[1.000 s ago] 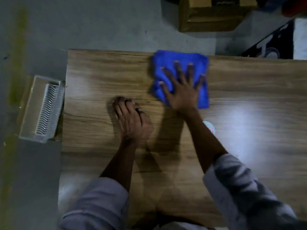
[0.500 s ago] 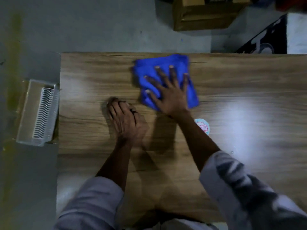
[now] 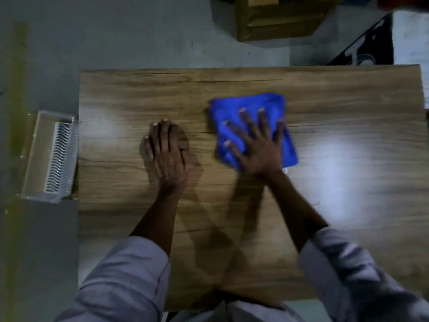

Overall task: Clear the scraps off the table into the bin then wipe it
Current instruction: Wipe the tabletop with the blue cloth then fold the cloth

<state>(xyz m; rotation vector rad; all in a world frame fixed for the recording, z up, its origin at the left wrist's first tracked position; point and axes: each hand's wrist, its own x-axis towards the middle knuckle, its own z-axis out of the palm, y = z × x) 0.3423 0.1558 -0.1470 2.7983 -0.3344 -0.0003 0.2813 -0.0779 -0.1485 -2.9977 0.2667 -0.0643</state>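
Observation:
A folded blue cloth (image 3: 250, 105) lies on the wooden table (image 3: 348, 108), right of centre. My right hand (image 3: 257, 145) presses flat on the cloth with fingers spread and straight. My left hand (image 3: 168, 152) rests palm down on the bare wood to the left of the cloth, fingers together and straight. A small round sticker (image 3: 285, 170) peeks out from under the cloth's near right corner, mostly hidden by the cloth and my wrist. A clear plastic bin (image 3: 50, 156) with a ribbed white insert stands on the floor against the table's left edge.
A cardboard box (image 3: 276, 19) sits on the grey floor beyond the table's far edge. A black-and-white object (image 3: 376, 45) lies at the far right. Bright light reflections mark the tabletop at the left and right.
My right hand has slid the blue cloth from the table's far middle toward the right and nearer to me, covering most of the sticker. My left hand stays planted on the wood.

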